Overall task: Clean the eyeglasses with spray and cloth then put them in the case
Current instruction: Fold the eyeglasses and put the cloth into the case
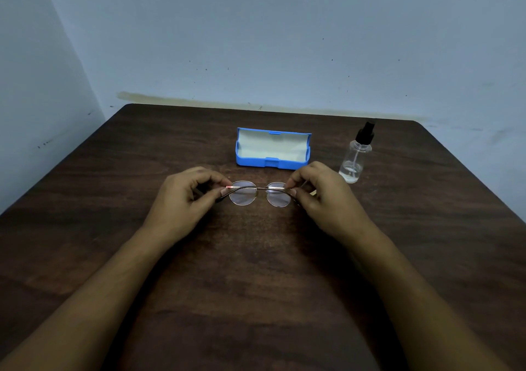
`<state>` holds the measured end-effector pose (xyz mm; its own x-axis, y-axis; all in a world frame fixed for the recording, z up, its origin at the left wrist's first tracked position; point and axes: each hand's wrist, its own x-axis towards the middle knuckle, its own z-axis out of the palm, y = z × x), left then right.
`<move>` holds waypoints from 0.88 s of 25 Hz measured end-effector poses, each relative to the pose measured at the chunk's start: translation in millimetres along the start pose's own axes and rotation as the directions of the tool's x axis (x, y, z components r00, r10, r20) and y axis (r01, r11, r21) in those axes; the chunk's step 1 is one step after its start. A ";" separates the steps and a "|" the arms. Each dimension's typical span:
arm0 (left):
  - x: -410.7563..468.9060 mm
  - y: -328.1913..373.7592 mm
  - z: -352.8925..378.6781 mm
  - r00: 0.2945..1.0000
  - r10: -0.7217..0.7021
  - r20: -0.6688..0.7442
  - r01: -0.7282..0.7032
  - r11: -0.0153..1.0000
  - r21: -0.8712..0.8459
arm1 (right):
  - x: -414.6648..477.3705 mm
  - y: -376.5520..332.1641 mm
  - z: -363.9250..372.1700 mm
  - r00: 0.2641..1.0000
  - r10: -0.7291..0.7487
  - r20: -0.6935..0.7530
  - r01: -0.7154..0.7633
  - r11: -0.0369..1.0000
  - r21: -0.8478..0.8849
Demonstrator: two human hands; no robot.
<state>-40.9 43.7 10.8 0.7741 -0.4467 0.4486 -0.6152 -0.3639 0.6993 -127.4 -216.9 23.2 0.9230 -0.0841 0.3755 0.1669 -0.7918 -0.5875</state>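
Head view, single frame. Dark wood-grain table (256, 271) against a pale blue wall (256, 43).

Eyeglasses (259, 193): thin metal frame, rounded clear lenses, held at the centre of the table, between the two hands. Temples appear folded across the lenses (one thin arm runs the width of the frame). Whether the frame touches the tabletop or is held just above it cannot be told.

Left hand (185, 200): at 9 o'clock from the glasses, thumb and forefinger pinched on the left end of the frame, other fingers curled in. Forearm runs back toward 7 o'clock.

Right hand (318, 197): at 3 o'clock from the glasses, thumb and forefinger pinched on the right end of the frame, remaining fingers curled. Forearm runs back toward 5 o'clock.

Case (272, 150): blue hard case, at 12 o'clock from the glasses, near but apart. Lid open and standing up at the rear; pale lining visible, with something pale lying inside (cloth or lining, cannot tell which).

Spray bottle (355, 154): clear body, black pump top, upright at about 2 o'clock from the glasses, just beyond the right hand and at 3 o'clock from the case, not touching it. A little clear liquid sits at the bottom.
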 end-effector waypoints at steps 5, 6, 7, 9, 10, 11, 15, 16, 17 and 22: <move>1.7 -5.5 -5.8 0.994 -0.043 0.104 0.047 0.998 -0.034 | -2.5 0.6 2.5 0.997 -0.065 0.031 0.069 0.988 -0.141; 1.8 -6.5 -7.2 0.992 -0.046 0.117 0.051 0.998 -0.034 | -3.4 0.0 2.7 0.996 -0.076 0.043 0.082 0.982 -0.171; 1.6 -6.8 -8.1 0.992 -0.044 0.120 0.048 0.998 -0.027 | -4.6 -0.9 2.4 0.995 -0.085 0.057 0.095 0.977 -0.193; -0.1 -6.4 -8.4 0.994 -0.027 0.105 0.028 1.000 -0.008 | -7.1 -2.5 2.0 0.992 -0.098 0.085 0.114 0.972 -0.207; -0.6 -6.1 -8.0 0.995 -0.016 0.096 0.016 1.000 0.001 | -8.0 -3.2 1.6 0.991 -0.100 0.091 0.117 0.972 -0.205; -1.0 -5.5 -7.7 0.996 -0.006 0.088 0.006 1.000 0.009 | -8.6 -3.7 1.1 0.991 -0.100 0.091 0.117 0.972 -0.203; -2.9 -4.7 -8.1 0.997 -0.010 0.083 0.008 1.000 0.024 | -11.2 -3.8 1.2 0.995 -0.077 0.069 0.089 0.976 -0.198; -4.0 -4.9 -8.4 0.996 -0.020 0.089 0.018 1.000 0.022 | -11.7 -3.4 1.5 0.996 -0.066 0.067 0.078 0.980 -0.184; -5.4 -5.0 -8.4 0.995 -0.027 0.097 0.025 0.999 0.022 | -12.4 -3.3 1.6 0.996 -0.057 0.065 0.068 0.982 -0.173; -8.7 -5.2 -9.0 0.990 -0.020 0.137 0.011 0.998 0.067 | -14.5 -2.3 3.8 0.997 -0.037 0.072 0.049 0.985 -0.168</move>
<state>-43.2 56.9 8.3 0.7584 -0.5471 0.3542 -0.6155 -0.4226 0.6652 -139.9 -211.5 16.4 0.9388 -0.0108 0.3442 0.1512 -0.8851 -0.4401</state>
